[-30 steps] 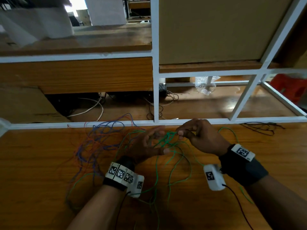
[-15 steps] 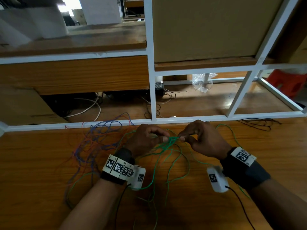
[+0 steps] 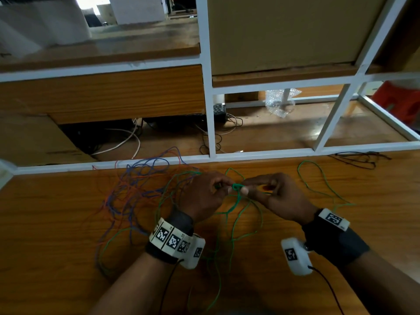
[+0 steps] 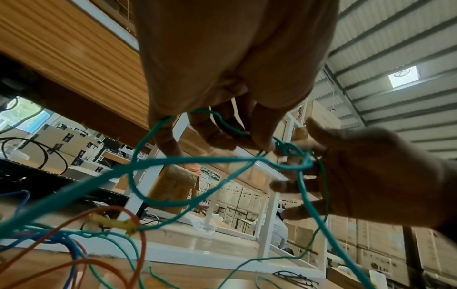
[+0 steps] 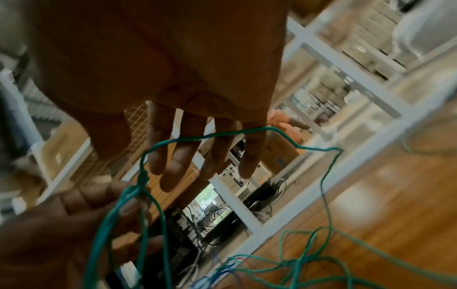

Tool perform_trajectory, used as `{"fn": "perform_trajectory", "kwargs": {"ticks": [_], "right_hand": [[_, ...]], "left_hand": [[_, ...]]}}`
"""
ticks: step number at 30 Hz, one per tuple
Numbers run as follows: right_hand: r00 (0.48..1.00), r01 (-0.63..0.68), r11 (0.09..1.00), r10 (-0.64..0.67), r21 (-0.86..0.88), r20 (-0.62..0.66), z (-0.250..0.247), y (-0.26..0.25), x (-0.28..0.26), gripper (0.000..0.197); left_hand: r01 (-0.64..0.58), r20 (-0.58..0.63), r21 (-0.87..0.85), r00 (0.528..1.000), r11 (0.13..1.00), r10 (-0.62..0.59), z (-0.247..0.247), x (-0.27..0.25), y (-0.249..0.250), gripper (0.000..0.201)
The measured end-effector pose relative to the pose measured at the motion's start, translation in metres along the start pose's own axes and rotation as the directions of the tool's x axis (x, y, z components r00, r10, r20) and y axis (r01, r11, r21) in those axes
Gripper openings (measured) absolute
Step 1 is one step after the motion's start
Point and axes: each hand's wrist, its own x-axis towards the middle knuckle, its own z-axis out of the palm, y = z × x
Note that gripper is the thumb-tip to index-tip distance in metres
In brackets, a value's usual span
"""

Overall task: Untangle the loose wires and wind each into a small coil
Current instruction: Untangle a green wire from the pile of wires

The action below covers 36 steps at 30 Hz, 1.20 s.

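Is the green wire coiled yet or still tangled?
Still tangled. The green wire has a knot pinched between left hand and right hand; its loops sprawl over the table.

Green wire (image 3: 236, 187) knot partly behind fingertips (image 3: 244, 190)

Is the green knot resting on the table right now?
No, the green knot is pinched between the left hand and right hand, above the table.

White rack (image 3: 208, 87), bubble wrap (image 3: 280, 103)
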Motion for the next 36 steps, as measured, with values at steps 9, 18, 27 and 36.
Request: {"fn": "perform_trajectory", "kwargs": {"ticks": [9, 18, 27, 36], "right_hand": [[0.998, 0.061, 0.983, -0.065, -0.171, -0.018, 0.003, 0.001, 0.003, 0.014], [0.977, 0.075, 0.990, -0.097, -0.123, -0.190, 0.015, 0.010, 0.009, 0.025], [0.983, 0.105, 0.977, -0.131, -0.187, -0.131, 0.007, 0.015, 0.003, 0.021], [0.975, 0.144, 0.921, -0.195, -0.363, -0.110, 0.010, 0.006, 0.014, 0.019]], "left_hand": [[0.052, -0.064, -0.209, 0.996, 0.977, -0.067, 0.010, -0.013, 0.011, 0.010], [0.256, -0.031, -0.348, 0.958, 0.902, -0.284, 0.013, 0.001, 0.019, 0.015], [0.274, -0.008, -0.235, 0.959, 0.933, -0.284, 0.017, -0.001, 0.010, 0.026], [0.248, 0.043, -0.077, 0.969, 0.966, -0.245, 0.020, 0.008, 0.009, 0.021]]}}
